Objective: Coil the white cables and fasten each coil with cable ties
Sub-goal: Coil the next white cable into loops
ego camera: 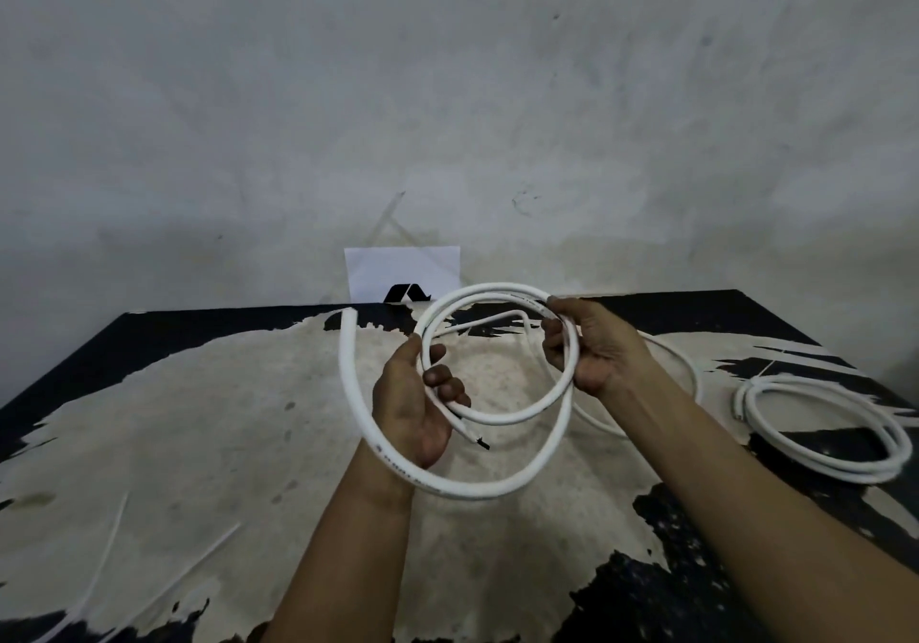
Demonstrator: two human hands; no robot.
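Observation:
A white cable (497, 291) forms loose loops in the air above the table. My left hand (417, 403) grips the loops at their left side, and the cable's dark cut end pokes out below its fingers. My right hand (592, 349) holds the loops at the upper right. A longer run of the same cable (348, 374) sweeps down behind my left wrist and back up to a free end at the upper left. A finished white coil (825, 428) with a cable tie at its top lies on the table at the right.
The worn black table (149, 393) has a pale scuffed top. Two thin white cable ties (107, 548) lie on it at the front left. A white paper with a black mark (403, 274) leans on the wall behind. Another cable stretch (686, 359) lies behind my right hand.

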